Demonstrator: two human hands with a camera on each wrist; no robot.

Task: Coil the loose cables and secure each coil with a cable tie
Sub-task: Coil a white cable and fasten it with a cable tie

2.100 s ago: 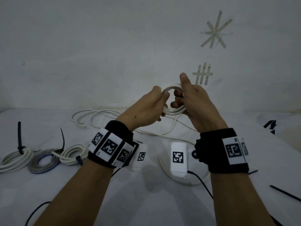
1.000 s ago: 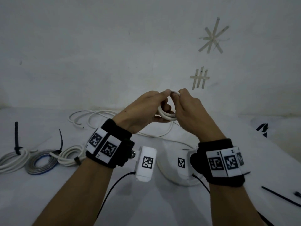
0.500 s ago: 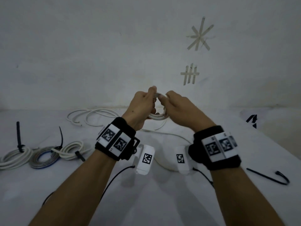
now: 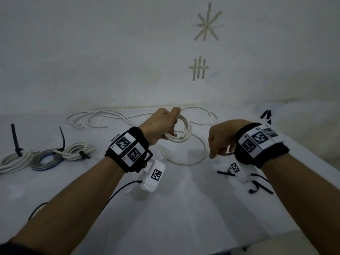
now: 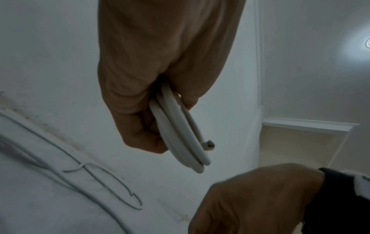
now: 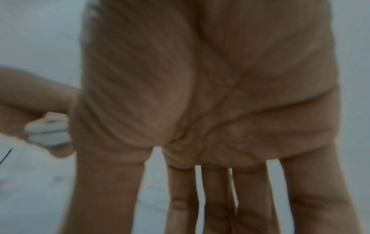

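Note:
A small white cable coil (image 4: 181,132) hangs from my left hand (image 4: 168,124), whose fingers curl round its top; in the left wrist view the coil (image 5: 180,131) shows a few turns and a cut end. My right hand (image 4: 218,144) is off the coil, lower and to the right, fingers pointing down at the table. Its fingers (image 6: 216,197) are straight and spread in the right wrist view, holding nothing. Black cable ties (image 4: 225,173) lie on the table just below that hand, partly hidden by the wrist camera.
Three tied coils (image 4: 46,159) sit at the far left of the white table (image 4: 184,208). Loose white cable (image 4: 103,116) sprawls along the wall, and one arc (image 4: 184,160) lies between my hands. Another black tie (image 4: 257,189) lies under my right wrist.
My right hand has let go of the coil and dropped down to the right, toward the black ties. The left hand now holds the coil alone, lower than before.

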